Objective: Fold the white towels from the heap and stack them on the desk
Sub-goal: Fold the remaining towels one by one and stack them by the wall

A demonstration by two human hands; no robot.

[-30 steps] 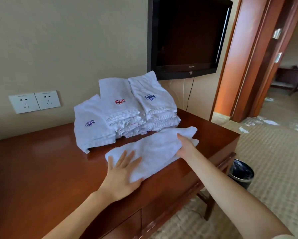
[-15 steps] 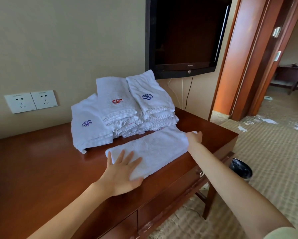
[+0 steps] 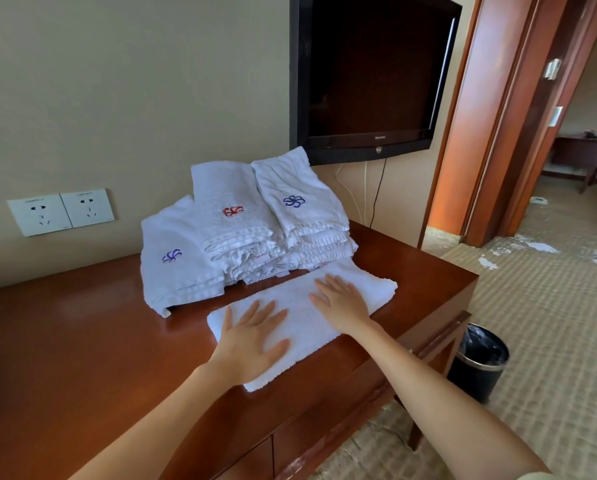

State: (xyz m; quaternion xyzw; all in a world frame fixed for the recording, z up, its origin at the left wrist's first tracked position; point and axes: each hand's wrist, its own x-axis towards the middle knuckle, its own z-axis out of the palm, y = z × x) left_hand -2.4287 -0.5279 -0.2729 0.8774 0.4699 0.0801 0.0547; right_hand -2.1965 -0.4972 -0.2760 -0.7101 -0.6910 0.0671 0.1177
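A folded white towel (image 3: 376,287) lies flat near the front of the wooden desk (image 3: 65,341). My left hand (image 3: 252,341) presses on its left part with fingers spread. On the towel's middle rests my right hand (image 3: 342,299), flat, fingers straight. Behind them lean stacks of folded white towels (image 3: 248,220) against the wall, showing one red and two blue embroidered logos.
A black TV (image 3: 369,74) hangs on the wall above the stacks, cables trailing below. Two wall sockets (image 3: 61,211) sit at left. A black waste bin (image 3: 480,362) stands on the carpet right of the desk. A doorway (image 3: 532,116) opens at right.
My right hand slid from the towel's right end back toward its middle and now lies flat. The left hand stays pressed on the left part.
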